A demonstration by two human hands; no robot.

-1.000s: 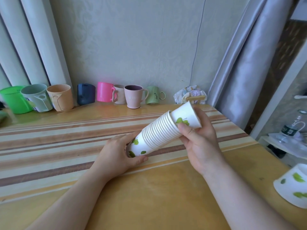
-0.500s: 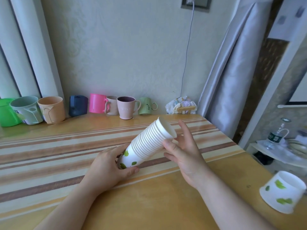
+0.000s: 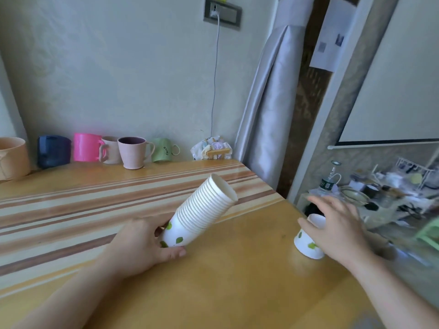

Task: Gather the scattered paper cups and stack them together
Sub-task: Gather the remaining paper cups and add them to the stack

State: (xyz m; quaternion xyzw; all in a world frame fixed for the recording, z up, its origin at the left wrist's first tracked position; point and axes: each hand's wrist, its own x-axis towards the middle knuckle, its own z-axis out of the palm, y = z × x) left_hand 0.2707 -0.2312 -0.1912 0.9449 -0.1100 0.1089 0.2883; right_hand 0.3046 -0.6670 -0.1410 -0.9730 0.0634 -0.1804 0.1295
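Note:
My left hand point(image 3: 140, 245) grips the bottom end of a stack of white paper cups point(image 3: 204, 207) with green leaf prints; the stack tilts up to the right, open mouths away from me. A single paper cup point(image 3: 308, 243) of the same print lies upside down near the table's right edge. My right hand point(image 3: 335, 226) hovers over that cup with fingers spread, thumb close beside it; whether it touches the cup is unclear.
A row of coloured mugs point(image 3: 133, 151) lines the wall at the back of the wooden table point(image 3: 237, 281), with a crumpled packet point(image 3: 212, 148) at the far right. The table's right edge drops off to a cluttered low shelf point(image 3: 380, 193).
My right hand left the stack's open end and swung right to the lone upside-down cup. The view turned to the right. My left hand kept hold of the stack.

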